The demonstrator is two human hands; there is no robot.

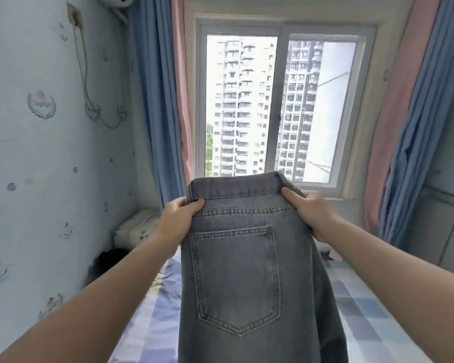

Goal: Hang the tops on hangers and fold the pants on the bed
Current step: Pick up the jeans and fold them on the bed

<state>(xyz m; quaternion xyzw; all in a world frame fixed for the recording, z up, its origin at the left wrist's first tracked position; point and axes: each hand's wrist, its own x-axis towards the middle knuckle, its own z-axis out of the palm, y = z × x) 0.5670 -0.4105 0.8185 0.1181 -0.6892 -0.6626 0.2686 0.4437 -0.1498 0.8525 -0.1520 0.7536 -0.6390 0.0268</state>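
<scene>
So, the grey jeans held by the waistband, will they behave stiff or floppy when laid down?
Probably floppy: the jeans hang straight down from the left hand and right hand. Thick denim and stitched seams suggest some weight. Likely not slippery: a pinch at the waistband holds them.

Jeans (236, 271): faded grey-blue denim, lighter tan-grey stitching on the pocket and waistband. Bed sheet (364, 310): check of pale blue, lavender, white and a little pink. Curtains (152, 100) left and right: blue panels, pink inner strip. Wallpaper (37, 153): pale blue, small grey emblem motifs. Window frame (282, 100): white. Headboard (435, 231), right: grey.
</scene>
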